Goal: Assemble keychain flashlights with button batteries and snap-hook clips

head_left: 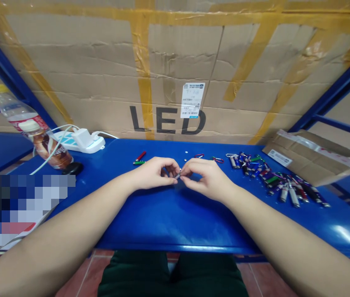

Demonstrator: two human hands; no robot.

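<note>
My left hand (156, 172) and my right hand (205, 175) meet above the middle of the blue table. Both pinch a tiny silvery metal piece (177, 175) between their fingertips; most of it is covered, so its kind is unclear. Behind my left hand lie a red tube (140, 156) and a green tube (139, 163). Past my right hand are a red carabiner clip (198, 156), another clip (218, 160) and small round silvery pieces (186, 152). To the right spreads a pile of several small coloured metal flashlights (270, 177) with clips.
A large cardboard box (100, 82) marked LED stands behind the blue table (175, 227). At left are a plastic bottle (17, 107), a brown drink bottle (51, 150) and a white power strip (96, 145) with cables. A smaller carton (313, 165) sits at right.
</note>
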